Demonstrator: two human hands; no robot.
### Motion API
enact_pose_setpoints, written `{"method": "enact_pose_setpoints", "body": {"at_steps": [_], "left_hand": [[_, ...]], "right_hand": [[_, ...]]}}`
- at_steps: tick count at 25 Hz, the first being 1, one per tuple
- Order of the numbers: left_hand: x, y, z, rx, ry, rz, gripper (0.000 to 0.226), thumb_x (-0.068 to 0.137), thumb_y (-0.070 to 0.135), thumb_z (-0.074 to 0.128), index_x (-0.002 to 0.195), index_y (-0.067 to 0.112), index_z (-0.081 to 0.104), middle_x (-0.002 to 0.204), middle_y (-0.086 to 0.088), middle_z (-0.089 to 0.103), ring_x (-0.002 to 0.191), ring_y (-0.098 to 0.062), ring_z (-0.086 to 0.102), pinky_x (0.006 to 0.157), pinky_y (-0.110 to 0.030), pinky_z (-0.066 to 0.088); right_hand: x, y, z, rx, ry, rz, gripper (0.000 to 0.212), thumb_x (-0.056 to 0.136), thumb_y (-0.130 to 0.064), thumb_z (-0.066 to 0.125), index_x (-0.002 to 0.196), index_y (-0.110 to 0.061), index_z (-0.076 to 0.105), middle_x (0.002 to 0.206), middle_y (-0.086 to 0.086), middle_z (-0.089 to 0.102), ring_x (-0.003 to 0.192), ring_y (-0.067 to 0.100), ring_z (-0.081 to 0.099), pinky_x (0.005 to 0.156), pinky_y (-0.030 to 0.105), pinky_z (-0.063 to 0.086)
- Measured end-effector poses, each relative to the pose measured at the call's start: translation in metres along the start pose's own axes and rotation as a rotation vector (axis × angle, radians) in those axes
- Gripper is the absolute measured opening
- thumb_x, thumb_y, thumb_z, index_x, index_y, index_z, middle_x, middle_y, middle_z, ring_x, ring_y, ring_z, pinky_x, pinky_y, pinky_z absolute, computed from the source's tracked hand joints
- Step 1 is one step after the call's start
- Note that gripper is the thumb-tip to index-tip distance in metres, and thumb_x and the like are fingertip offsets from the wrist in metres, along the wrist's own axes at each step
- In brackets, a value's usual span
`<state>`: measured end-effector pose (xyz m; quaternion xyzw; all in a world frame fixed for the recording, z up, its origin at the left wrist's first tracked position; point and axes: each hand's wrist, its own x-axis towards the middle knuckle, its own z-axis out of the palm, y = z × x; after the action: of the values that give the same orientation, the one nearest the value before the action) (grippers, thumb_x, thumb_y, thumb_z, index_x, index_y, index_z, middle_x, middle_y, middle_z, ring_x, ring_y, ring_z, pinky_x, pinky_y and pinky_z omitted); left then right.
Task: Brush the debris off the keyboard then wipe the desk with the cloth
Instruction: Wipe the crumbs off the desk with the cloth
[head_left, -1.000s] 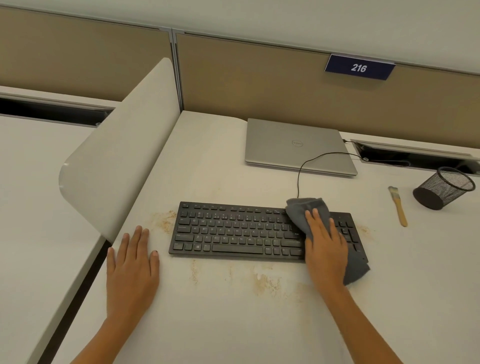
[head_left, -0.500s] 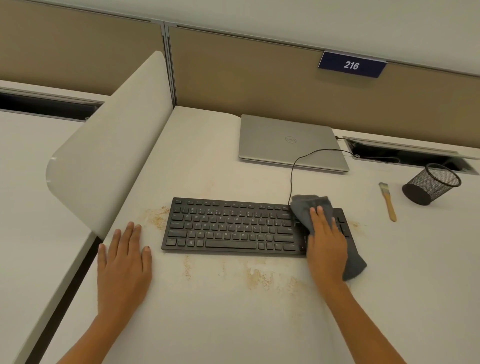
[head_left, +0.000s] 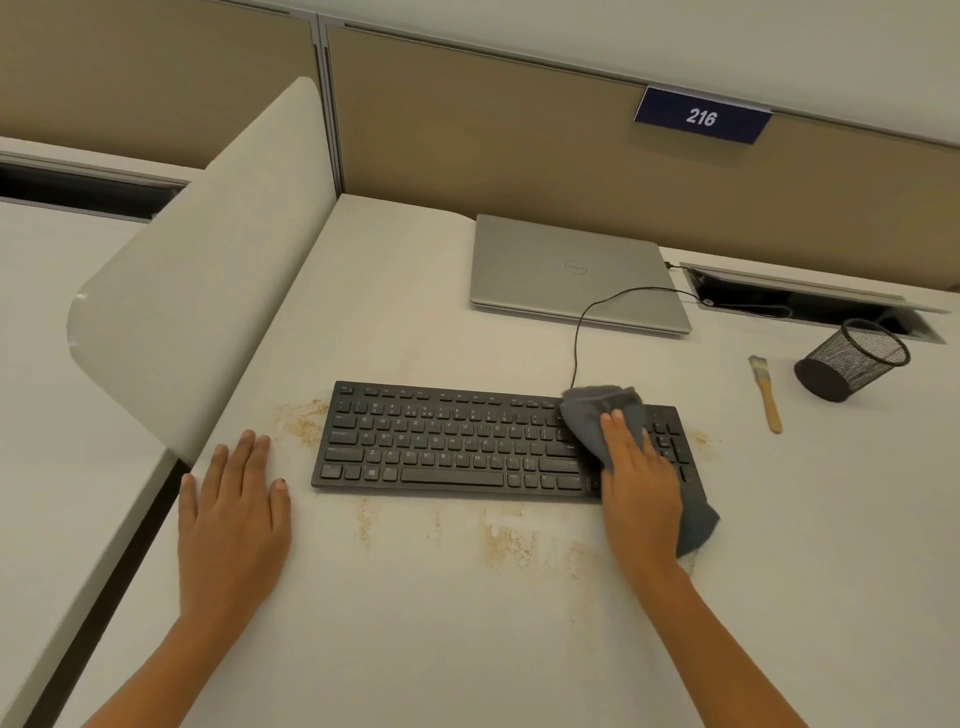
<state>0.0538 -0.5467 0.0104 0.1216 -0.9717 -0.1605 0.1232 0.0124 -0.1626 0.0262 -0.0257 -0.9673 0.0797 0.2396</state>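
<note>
Keyboard (head_left: 457, 441) on the bench (head_left: 467, 649), right end under the cloth (head_left: 597, 410) pressed by the flat right hand (head_left: 641, 488), left hand (head_left: 234, 519) flat alongside; wiping step apparently in hand, next likely sweeping the crumbs (head_left: 506, 543) in front.

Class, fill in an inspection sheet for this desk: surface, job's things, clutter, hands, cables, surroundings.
Surface: white desk, brownish debris left of, before and right of the keyboard.
Job's things: grey cloth on the keyboard's right end; brush lies on the desk to its right, untouched.
Clutter: closed laptop behind the keyboard; mesh cup far right.
Hands: left hand flat on the desk; right hand presses the cloth, fingers straight.
Cables: black cable runs from behind the cloth to the desk slot.
Surroundings: curved divider on the left; tan partition with sign 216.
</note>
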Motion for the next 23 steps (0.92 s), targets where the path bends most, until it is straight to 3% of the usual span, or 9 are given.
{"method": "enact_pose_setpoints", "body": {"at_steps": [3,6,9,14,19,23], "left_hand": [[-0.001,0.000,0.000,0.000,-0.003,-0.004,0.065,0.097,0.039,0.018,0.152,0.010,0.034,0.159,-0.007,0.033,0.148,-0.028,0.025,0.120,-0.050,0.011],[-0.003,0.001,0.000,0.000,-0.005,-0.002,0.066,0.096,0.040,0.017,0.153,0.010,0.033,0.159,-0.007,0.032,0.149,-0.027,0.024,0.121,-0.050,0.010],[-0.002,0.001,0.000,-0.006,-0.001,-0.002,0.065,0.096,0.038,0.019,0.152,0.009,0.035,0.158,-0.008,0.034,0.148,-0.029,0.026,0.120,-0.052,0.012],[-0.001,0.003,0.000,-0.002,0.002,0.003,0.064,0.097,0.037,0.020,0.151,0.008,0.036,0.158,-0.009,0.034,0.148,-0.030,0.026,0.120,-0.053,0.013],[-0.001,0.002,0.001,0.008,-0.002,0.006,0.065,0.097,0.038,0.020,0.151,0.006,0.035,0.157,-0.011,0.035,0.147,-0.031,0.027,0.119,-0.054,0.013],[-0.001,0.004,0.001,0.007,0.005,0.002,0.065,0.097,0.038,0.020,0.151,0.006,0.036,0.157,-0.011,0.036,0.147,-0.032,0.028,0.119,-0.055,0.014]], "right_hand": [[-0.006,-0.030,0.005,0.008,0.003,-0.174,0.065,0.077,0.004,0.072,0.137,-0.009,0.052,0.139,0.008,0.055,0.122,0.038,0.055,0.093,0.045,0.048],[-0.027,-0.005,-0.006,-0.007,-0.025,-0.339,0.067,0.079,0.003,0.064,0.142,-0.015,0.046,0.145,0.001,0.049,0.131,0.030,0.048,0.103,0.037,0.033],[-0.027,0.034,-0.016,-0.152,-0.013,-0.228,0.055,0.090,-0.011,0.042,0.144,-0.018,0.042,0.149,0.000,0.042,0.133,0.034,0.044,0.105,0.047,0.037],[0.024,0.046,-0.005,-0.099,-0.107,0.308,0.058,0.091,-0.002,0.058,0.145,-0.015,0.043,0.150,0.008,0.042,0.134,0.045,0.038,0.102,0.059,0.037],[0.041,-0.013,0.016,-0.028,-0.103,0.196,0.059,0.087,0.000,0.063,0.141,-0.016,0.048,0.147,0.005,0.046,0.134,0.040,0.042,0.103,0.055,0.037],[0.034,-0.082,0.024,0.061,-0.044,0.065,0.062,0.074,-0.002,0.075,0.132,-0.016,0.058,0.137,0.004,0.056,0.125,0.037,0.053,0.098,0.053,0.046]]}}
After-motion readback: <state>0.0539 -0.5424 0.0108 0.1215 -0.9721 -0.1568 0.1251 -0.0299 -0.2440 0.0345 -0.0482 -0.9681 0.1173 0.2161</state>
